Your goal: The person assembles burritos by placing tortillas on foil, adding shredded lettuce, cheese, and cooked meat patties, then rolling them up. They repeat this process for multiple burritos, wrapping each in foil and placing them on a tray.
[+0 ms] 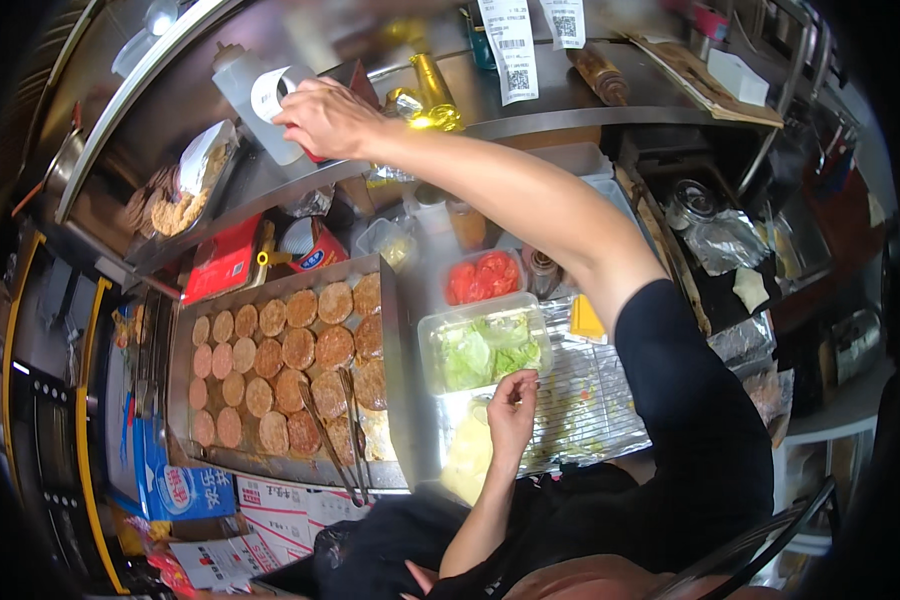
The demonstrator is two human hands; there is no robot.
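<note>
My right arm stretches far to the upper left, and my right hand (327, 118) is closed at the edge of a white round-faced roll (267, 97) on the steel shelf. Just behind that roll stands a translucent squeeze bottle (240, 88). My left hand (513, 405) is held low, fingers pinched together, beside the near edge of a clear tub of lettuce (490, 350); whether anything is between the fingertips cannot be made out. Beyond the lettuce sits a tub of sliced tomatoes (484, 278). A pale yellow bag (467, 460) lies below my left hand.
Left of the tubs, a steel tray (388, 300) holds rows of round patties (299, 349), with metal tongs (330, 430) across its near corner. A wire rack (580, 400) is to the right. On the shelf are gold foil (432, 92) and a sauce bottle (598, 75).
</note>
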